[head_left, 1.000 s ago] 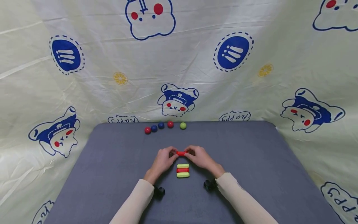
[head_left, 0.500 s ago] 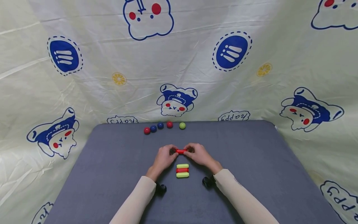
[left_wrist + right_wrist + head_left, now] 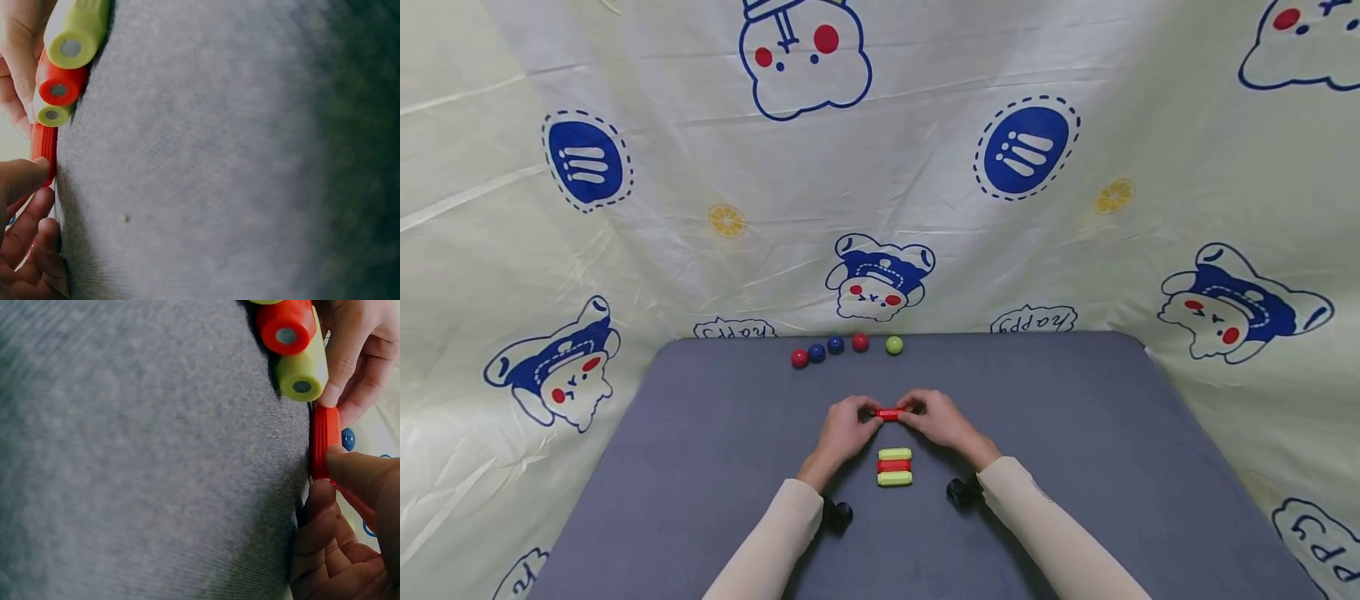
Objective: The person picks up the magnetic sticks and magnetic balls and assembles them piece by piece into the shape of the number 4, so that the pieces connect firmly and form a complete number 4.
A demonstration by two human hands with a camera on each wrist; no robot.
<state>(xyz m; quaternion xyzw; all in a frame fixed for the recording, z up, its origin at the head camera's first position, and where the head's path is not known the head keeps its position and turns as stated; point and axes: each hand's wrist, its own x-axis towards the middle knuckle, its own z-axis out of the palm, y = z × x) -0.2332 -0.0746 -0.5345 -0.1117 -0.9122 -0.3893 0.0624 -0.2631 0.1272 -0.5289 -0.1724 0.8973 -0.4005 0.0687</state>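
So both hands are on one bar here. The left hand [image 3: 844,429] pinches the left end of the held red bar [image 3: 890,414] between thumb and fingers [image 3: 42,199], and the right hand [image 3: 938,419] does the same at the right end. Each set of fingers is closed down to the bar's thickness, and the middle of it shows between them, lying crosswise, with grooves running along it. Can't really tell from these angles whether it's sitting on the grey surface [image 3: 737,467] or held just above.

On the near side of it, a bit apart, three more bars lie side by side and parallel to it: far lime bar [image 3: 895,454], middle red bar [image 3: 894,466], near lime bar [image 3: 895,479]. Their ends have a round grey spot, easy to see in the wrist views.

Over by the far edge there's a loose line of balls. Left to right: a red ball [image 3: 800,358], a blue ball [image 3: 817,353], another blue [image 3: 836,345], another red [image 3: 861,342], then a green ball [image 3: 894,345]. Behind all that hangs a pale sheet [image 3: 662,150] with blue cartoon prints. Light sleeves [image 3: 767,542] on both arms, black camera [image 3: 962,493] at each wrist.
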